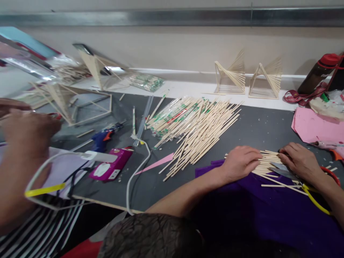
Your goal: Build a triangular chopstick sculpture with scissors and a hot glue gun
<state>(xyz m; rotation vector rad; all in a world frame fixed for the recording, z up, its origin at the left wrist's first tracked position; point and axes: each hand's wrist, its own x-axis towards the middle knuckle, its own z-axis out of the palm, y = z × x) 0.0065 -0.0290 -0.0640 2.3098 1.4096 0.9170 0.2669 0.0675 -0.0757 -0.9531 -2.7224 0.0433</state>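
Observation:
My left hand (pixel 245 160) and my right hand (pixel 299 159) are at opposite ends of a loose bundle of thin wooden sticks (pixel 268 157), above purple cloth (pixel 249 204). Both hands have their fingers bent and pressed onto the stick ends. Scissors (pixel 285 171) lie across the sticks, blades pointing left; their yellow and red handles show on either side of my right wrist. A few sticks stick out below the bundle at angles. Left of my hands, a big heap of similar sticks (pixel 204 132) is spread on the dark grey table (pixel 258 125).
Wrapped sticks (pixel 174 114) lie behind the heap. Two stick frames (pixel 229 80) stand against the wall. At the left, a co-worker's blurred hand (pixel 29 125) is near another frame (pixel 91 111). A blue glue gun (pixel 100 139), magenta box (pixel 111 165) and white cable (pixel 146 157) lie between us. A bottle (pixel 317 75) stands back right.

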